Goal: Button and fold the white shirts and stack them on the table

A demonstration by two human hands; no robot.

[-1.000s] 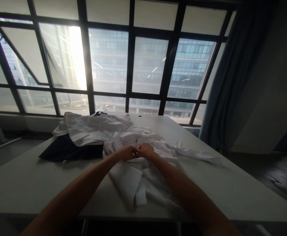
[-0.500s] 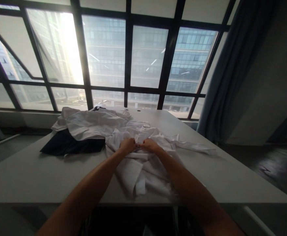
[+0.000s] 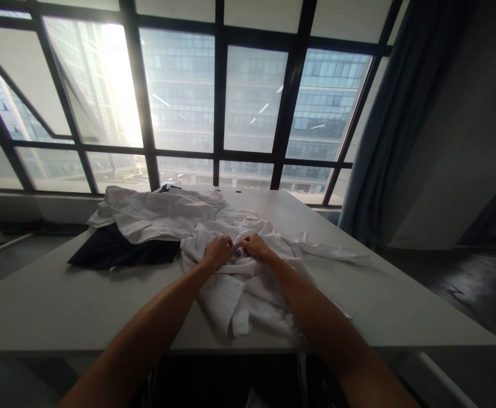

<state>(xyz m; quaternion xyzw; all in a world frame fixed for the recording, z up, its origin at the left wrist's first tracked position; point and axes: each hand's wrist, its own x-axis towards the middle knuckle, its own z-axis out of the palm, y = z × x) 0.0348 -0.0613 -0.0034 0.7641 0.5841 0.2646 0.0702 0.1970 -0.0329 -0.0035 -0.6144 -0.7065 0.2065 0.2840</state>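
- Left of the left hand: a rumpled white heap lay over flat navy cloth.
- Left hand: fingers curled and pinched the garment.
- Around it: thin, softly creased white folds; light, even tension seemed best.
- Right hand: fingertips pinched the garment just beside the left.
- Right of that: a limp, narrow sleeve lay on the smooth table.

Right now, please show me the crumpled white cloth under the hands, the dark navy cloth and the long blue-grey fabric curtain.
Crumpled white cloth (image 3: 254, 283): head view, its creased middle part.
Dark navy cloth (image 3: 123, 252): head view, middle of its uncovered part.
Blue-grey curtain (image 3: 390, 133): head view, middle of its hanging folds.
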